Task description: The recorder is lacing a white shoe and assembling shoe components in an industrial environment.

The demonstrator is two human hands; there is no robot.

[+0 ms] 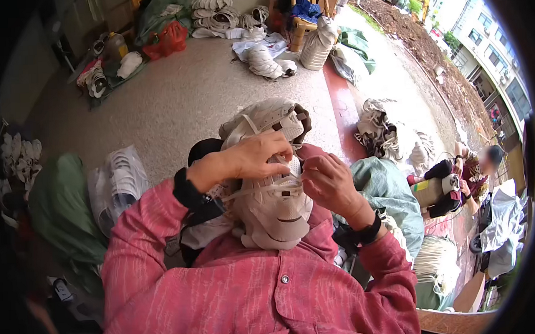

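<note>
A whitish shoe upper (pixel 274 217) lies in my lap, toe toward me, with a pale flat shoelace (pixel 253 191) running across its eyelet area. My left hand (pixel 258 155) rests over its upper part, thumb and fingers bent together; what they pinch is too small to tell. Over on the other side, my right hand (pixel 333 185) is closed, fingertips pinched on the lace at the edge of the upper. Just beyond my hands sits another beige shoe upper (pixel 248 120), its dark-lined opening facing right.
Stacked white uppers (pixel 262 62) lie on the floor ahead, near a bamboo chair (pixel 303 33). Green sacks (pixel 65 209) and a clear bag of uppers (pixel 119 181) stand at my left. To the right are a grey-green sack (pixel 386 189), a lace bundle (pixel 436 264) and a seated person (pixel 456 181).
</note>
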